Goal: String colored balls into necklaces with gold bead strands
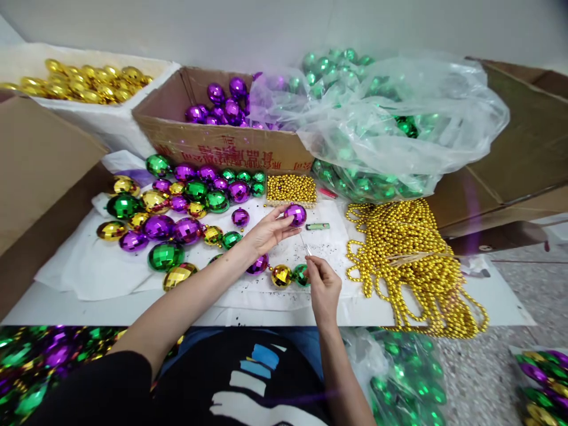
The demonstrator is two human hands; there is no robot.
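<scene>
My left hand point(271, 231) is closed on a shiny purple faceted ball point(295, 215), held above the white-covered table. My right hand point(323, 284) pinches a thin metal needle-like tool point(307, 248), whose tip points up toward the underside of that ball. Whether the tip touches the ball I cannot tell. Below my hands lies a strung row with a purple ball point(258, 264), a gold ball point(281, 276) and a green ball point(300, 274); the green one is close to my right fingers. A green lighter point(318, 226) rests just right of the held ball.
Strung purple, green and gold balls point(165, 256) spread over the table's left. Small gold beads fill a tray point(291, 203). Gold bead strands point(399, 248) pile at right. Behind stand a carton point(222, 145), a white foam box point(133, 118) and a plastic bag point(399, 148) of green balls.
</scene>
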